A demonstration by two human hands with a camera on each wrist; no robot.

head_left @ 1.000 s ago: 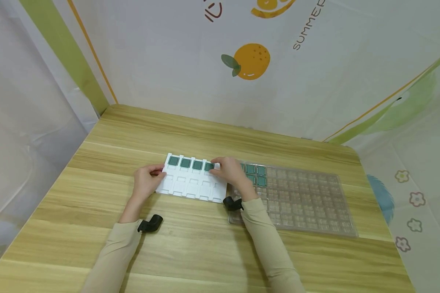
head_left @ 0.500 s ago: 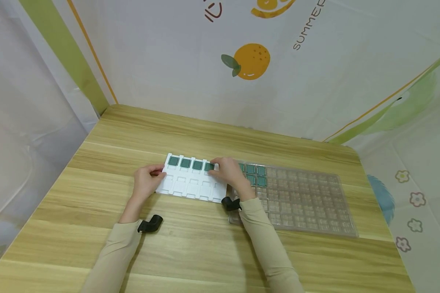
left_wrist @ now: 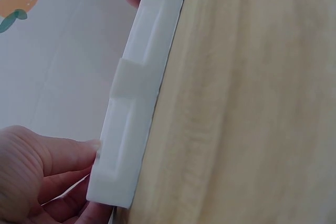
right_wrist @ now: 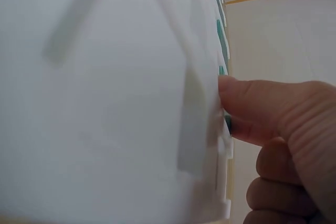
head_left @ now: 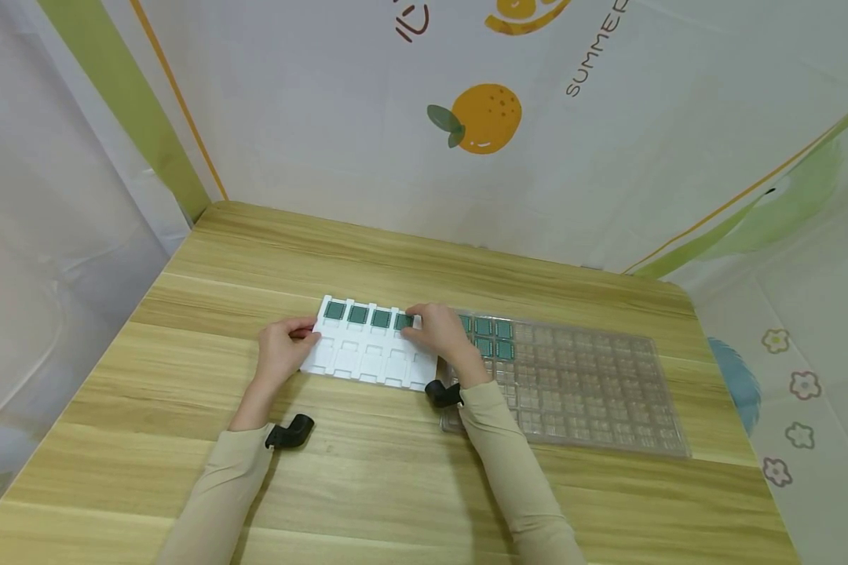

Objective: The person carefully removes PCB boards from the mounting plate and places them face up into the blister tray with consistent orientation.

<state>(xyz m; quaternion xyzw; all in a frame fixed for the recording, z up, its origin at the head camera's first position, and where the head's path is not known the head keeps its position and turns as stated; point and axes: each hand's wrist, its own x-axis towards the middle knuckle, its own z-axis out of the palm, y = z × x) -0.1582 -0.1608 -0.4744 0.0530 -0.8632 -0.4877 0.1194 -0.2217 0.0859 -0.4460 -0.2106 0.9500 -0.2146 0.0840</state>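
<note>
In the head view my left hand (head_left: pixel 279 350) grips the left edge of a white plastic tray (head_left: pixel 371 362) with moulded pockets. The left wrist view shows that thumb on the rim of the tray (left_wrist: pixel 110 150), fingers beneath. At the far row, my right hand (head_left: pixel 444 329) pinches a small green circuit board (head_left: pixel 402 322) at the fourth pocket. Its thumb and forefinger partly cover the board. Three more green boards, one of them leftmost (head_left: pixel 335 310), lie in that row. Seen from the right wrist, the thumb sits at the tray's edge, a green sliver (right_wrist: pixel 228 123) beside it.
To the right lies a large clear plastic tray (head_left: pixel 593 392) with many small compartments. Several green boards (head_left: pixel 503 329) sit in its far left corner, partly behind the right hand. Both trays are on a wooden table (head_left: pixel 367 479), with a printed curtain (head_left: pixel 325 118) behind.
The right wrist has shifted very slightly left, its fingers staying at the fourth pocket. The left hand and both trays hold their places.
</note>
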